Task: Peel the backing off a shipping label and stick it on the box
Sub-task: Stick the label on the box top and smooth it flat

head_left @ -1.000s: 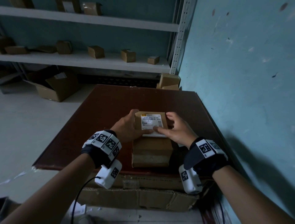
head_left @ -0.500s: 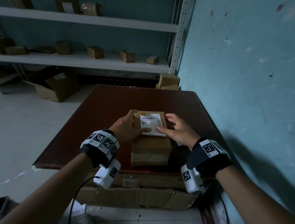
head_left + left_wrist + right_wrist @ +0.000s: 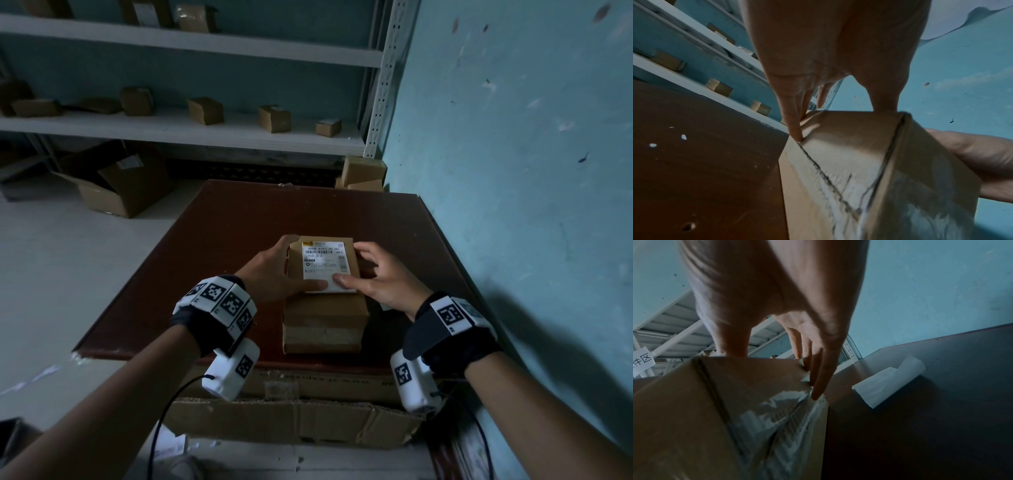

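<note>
A brown cardboard box (image 3: 325,311) lies on the dark red table (image 3: 233,233). A white shipping label (image 3: 327,262) with a barcode lies flat on the box's top, toward the far end. My left hand (image 3: 277,274) has its fingers straight down the box's left side (image 3: 838,154) and its thumb pressing on the label's near edge. My right hand (image 3: 376,277) mirrors it: thumb on the label's near edge, fingers (image 3: 818,382) touching the box's right edge. The peeled white backing paper (image 3: 890,382) lies curled on the table just right of the box.
A teal wall (image 3: 513,171) runs close along the table's right side. White shelves (image 3: 171,128) with several small cartons stand behind. An open carton (image 3: 120,185) sits on the floor at left. Flattened cardboard (image 3: 291,421) lies below the table's front edge.
Hardly anything has moved: both thumbs stay pressed on the label's near edge and the box keeps its place.
</note>
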### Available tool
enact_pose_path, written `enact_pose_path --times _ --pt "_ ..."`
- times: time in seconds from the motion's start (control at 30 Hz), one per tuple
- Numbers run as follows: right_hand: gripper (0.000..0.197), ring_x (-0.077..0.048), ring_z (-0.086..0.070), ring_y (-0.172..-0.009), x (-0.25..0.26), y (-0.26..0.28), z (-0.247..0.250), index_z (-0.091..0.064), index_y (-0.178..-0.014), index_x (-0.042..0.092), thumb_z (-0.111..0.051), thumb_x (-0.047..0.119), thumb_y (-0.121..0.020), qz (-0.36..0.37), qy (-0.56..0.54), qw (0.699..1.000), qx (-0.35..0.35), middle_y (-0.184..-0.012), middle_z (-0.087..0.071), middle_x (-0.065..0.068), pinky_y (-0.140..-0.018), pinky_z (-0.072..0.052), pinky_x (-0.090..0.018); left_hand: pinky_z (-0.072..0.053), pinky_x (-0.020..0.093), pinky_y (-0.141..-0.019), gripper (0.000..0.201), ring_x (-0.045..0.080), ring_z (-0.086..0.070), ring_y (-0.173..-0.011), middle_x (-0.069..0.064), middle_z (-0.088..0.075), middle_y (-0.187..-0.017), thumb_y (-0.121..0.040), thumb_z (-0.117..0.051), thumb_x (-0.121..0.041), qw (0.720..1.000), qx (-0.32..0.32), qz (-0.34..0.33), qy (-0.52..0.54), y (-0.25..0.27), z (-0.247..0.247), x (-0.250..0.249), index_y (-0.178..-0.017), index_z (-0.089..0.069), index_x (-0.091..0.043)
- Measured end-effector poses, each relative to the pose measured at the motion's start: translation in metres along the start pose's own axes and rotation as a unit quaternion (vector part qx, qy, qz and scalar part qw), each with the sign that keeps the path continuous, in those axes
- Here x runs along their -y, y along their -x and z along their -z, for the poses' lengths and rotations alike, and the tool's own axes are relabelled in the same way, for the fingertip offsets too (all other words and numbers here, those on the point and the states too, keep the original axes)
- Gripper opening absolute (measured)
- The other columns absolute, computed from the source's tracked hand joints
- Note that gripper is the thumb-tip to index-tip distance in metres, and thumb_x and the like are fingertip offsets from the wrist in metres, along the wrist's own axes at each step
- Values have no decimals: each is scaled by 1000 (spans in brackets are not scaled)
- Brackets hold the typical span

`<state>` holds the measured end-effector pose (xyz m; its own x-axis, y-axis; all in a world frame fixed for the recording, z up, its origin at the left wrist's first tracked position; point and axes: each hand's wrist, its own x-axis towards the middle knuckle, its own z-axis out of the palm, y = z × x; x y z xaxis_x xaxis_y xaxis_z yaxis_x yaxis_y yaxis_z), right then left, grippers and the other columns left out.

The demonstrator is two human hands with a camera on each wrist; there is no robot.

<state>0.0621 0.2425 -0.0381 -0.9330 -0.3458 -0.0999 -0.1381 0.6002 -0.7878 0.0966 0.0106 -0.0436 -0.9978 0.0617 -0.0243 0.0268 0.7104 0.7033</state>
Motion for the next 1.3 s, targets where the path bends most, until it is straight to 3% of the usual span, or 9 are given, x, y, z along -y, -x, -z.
enact_pose_path --times 0.13,0.27,0.5,0.77,1.1,1.23,1.3 --pt "93 -18 -32 -148 0 1 1 -33 -153 28 -81 51 -77 6 8 1000 6 -160 -35 -2 -118 -30 -41 -49 20 -81 91 10 -58 -116 -6 -58 -134 -72 -83 -50 1000 2 -13 18 1 -1 0 -146 -33 -30" --pt "97 -19 -29 -149 0 3 2 -29 -154 29 -82 51 -76 7 8 1000 18 -162 -32 -2 -117 -29 -41 -55 27 -88 91 9 -59 -114 -7 -58 -132 -72 -83 -51 999 8 -26 24 3 0 1 -146 -33 -31" --pt "99 -16 -27 -150 -2 2 2 -29 -155 31 -83 50 -74 13 0 1000 26 -163 -31 -1 -117 -27 -40 -57 30 -89 93 5 -60 -113 -13 -59 -127 -66 -84 -57 999 19 -34 35 5 1 0 -143 -34 -38" --pt "102 -15 -25 -150 0 4 0 -27 -156 29 -83 50 -73 13 6 999 30 -163 -30 1 -116 -25 -38 -50 16 -78 91 5 -59 -112 -15 -57 -127 -71 -85 -50 998 24 -34 36 9 2 -5 -144 -32 -37" --pt "99 -15 -30 -147 4 7 -2 -25 -157 27 -82 44 -78 15 20 999 36 -161 -34 3 -105 -25 -28 -51 22 -85 93 8 -56 -116 -13 -55 -131 -71 -83 -52 999 35 -27 31 12 2 -5 -146 -30 -36" --pt "99 -16 -29 -148 4 7 -3 -22 -158 26 -81 42 -80 13 25 999 42 -161 -32 2 -112 -27 -34 -54 36 -95 95 12 -57 -120 -10 -56 -135 -70 -83 -54 999 43 -24 21 13 3 -4 -147 -29 -37" --pt "99 -17 -28 -148 3 7 -3 -21 -158 26 -81 41 -80 13 26 999 43 -162 -32 2 -115 -27 -37 -54 36 -95 96 13 -57 -120 -9 -56 -136 -70 -84 -53 998 45 -25 21 13 3 -4 -147 -29 -36"
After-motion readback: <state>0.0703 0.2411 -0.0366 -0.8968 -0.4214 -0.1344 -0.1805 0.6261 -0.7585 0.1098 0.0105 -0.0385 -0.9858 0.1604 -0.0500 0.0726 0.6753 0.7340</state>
